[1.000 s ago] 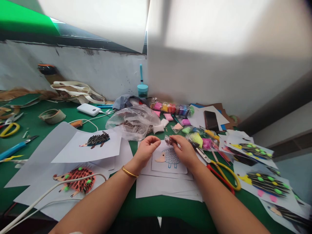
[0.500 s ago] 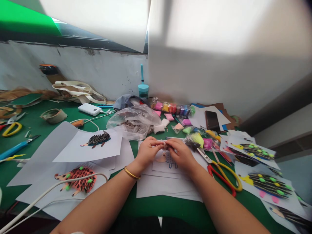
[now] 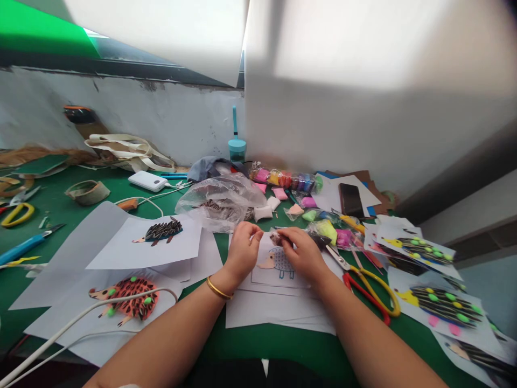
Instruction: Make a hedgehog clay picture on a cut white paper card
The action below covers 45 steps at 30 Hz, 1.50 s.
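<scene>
My right hand (image 3: 301, 250) pinches a small clear plastic packet (image 3: 275, 237) with something dark brown inside. Close by on the left, my left hand (image 3: 244, 248) is closed with thumb and fingertips together; whatever it grips, if anything, is too small to make out. A gap separates the two hands. Under them lies a hedgehog drawing (image 3: 278, 262) in blue outline, its face peach-coloured, on a stack of white paper (image 3: 258, 310). My right hand covers part of the drawing's right side.
Scissors (image 3: 374, 288) with red and yellow handles lie at my right forearm. Finished hedgehog pictures (image 3: 444, 304) flank both sides. Beyond the hands are a bag of striped seeds (image 3: 220, 202), clay packets (image 3: 329, 231) and a phone (image 3: 350, 200). A white cable (image 3: 81, 318) crosses the left pictures.
My hands, together at the packet before, have come apart. The left has shifted slightly left, while the packet stays in my right fingers and more of the drawing shows.
</scene>
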Motion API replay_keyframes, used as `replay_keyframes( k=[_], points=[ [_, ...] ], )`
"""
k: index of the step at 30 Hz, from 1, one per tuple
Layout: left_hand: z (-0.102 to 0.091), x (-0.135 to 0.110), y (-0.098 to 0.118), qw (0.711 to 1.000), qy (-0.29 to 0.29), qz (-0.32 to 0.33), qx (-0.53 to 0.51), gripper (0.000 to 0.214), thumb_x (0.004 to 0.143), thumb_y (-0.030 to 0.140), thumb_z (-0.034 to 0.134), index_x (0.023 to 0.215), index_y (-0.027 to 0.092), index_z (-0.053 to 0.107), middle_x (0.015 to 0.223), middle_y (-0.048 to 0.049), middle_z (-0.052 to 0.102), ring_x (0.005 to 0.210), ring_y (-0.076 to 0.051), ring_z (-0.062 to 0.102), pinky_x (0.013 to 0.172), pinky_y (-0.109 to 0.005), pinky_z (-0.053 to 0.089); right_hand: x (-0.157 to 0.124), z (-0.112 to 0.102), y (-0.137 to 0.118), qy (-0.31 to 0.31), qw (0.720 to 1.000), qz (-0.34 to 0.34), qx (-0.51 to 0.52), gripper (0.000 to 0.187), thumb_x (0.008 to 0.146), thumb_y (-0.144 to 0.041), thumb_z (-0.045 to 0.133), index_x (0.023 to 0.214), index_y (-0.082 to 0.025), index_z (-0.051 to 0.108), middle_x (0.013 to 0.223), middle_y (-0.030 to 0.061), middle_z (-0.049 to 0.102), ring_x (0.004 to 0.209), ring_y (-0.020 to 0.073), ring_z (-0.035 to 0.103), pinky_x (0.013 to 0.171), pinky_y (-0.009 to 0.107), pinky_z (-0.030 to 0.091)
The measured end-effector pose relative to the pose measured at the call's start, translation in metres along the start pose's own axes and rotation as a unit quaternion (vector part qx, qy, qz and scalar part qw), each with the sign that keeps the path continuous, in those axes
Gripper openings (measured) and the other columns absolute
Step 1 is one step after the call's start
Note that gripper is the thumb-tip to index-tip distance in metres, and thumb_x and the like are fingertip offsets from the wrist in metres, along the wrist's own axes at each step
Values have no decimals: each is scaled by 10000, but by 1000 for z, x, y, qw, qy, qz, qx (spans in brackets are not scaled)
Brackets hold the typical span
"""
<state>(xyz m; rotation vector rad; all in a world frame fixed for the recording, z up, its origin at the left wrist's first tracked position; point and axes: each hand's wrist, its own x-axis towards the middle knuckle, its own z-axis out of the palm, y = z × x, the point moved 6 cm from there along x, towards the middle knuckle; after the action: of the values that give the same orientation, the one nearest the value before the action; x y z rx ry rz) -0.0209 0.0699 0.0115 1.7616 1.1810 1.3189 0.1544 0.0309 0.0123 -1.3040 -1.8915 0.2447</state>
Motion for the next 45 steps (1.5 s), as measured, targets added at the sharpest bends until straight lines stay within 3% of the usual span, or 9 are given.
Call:
replay_keyframes(
  k=[3,6,11,15,21,28,35,40,45],
  points=[
    [-2,0,-4,998,6,-41,-39,221,896,366,556,739,216,598,777,-30,569,807,-202,518,789,-319,383,0,-3,13,17,999,11,-42,309,918,-171,483,1154,-214,677,1104,96,686,1055,249,611,955,416,496],
    [7,-1,-12,988,-39,-98,-114,311,896,446,549,711,202,604,737,-22,583,754,-180,525,740,-301,387,1,0,25,7,995,22,-93,328,911,-168,488,1179,-195,675,1143,110,674,1077,266,598,972,437,493],
    [20,-7,-23,941,-74,-210,-255,300,741,471,734,790,182,671,763,-13,620,734,-144,525,699,-268,390,2,8,36,-31,989,32,-144,445,873,-103,460,1283,-177,616,1223,121,650,1150,273,575,1013,460,482],
    [25,-11,-23,908,-84,-258,-318,370,709,530,746,783,176,666,741,-7,595,706,-125,510,675,-258,380,0,9,34,-37,987,22,-155,529,825,-60,449,1327,-163,583,1316,140,599,1238,271,525,1061,469,451],
    [26,-12,-17,883,-105,-261,-375,428,632,498,835,684,170,566,655,35,509,617,-87,418,616,-235,328,0,-3,24,6,987,21,-158,480,831,-92,493,1291,-172,608,1295,145,602,1222,302,524,1033,513,451],
    [31,-14,-6,877,-149,-240,-389,500,816,575,647,579,172,470,601,32,430,594,-97,374,592,-249,313,-4,-12,-17,56,996,-58,-46,321,903,-183,552,1205,-228,647,1177,97,648,1124,261,571,993,476,467],
    [38,-20,-10,860,-181,-265,-397,318,753,442,757,817,159,626,758,17,539,711,-102,470,719,-246,371,-8,-14,-31,77,994,-76,3,304,918,-194,568,1204,-257,649,1135,90,646,1085,253,579,946,469,488],
    [40,-19,-8,870,-198,-227,-391,429,829,513,659,625,159,526,632,25,465,629,-103,401,636,-254,329,-8,-13,-33,68,994,-80,12,282,915,-208,585,1185,-253,655,1121,90,645,1071,255,582,932,471,491],
    [41,-22,-10,852,-203,-248,-415,324,776,445,746,746,161,593,693,30,499,662,-98,438,674,-248,349,-8,-11,-34,62,995,-83,13,279,911,-214,596,1182,-255,651,1127,85,645,1078,254,577,941,469,486]
  ],
)
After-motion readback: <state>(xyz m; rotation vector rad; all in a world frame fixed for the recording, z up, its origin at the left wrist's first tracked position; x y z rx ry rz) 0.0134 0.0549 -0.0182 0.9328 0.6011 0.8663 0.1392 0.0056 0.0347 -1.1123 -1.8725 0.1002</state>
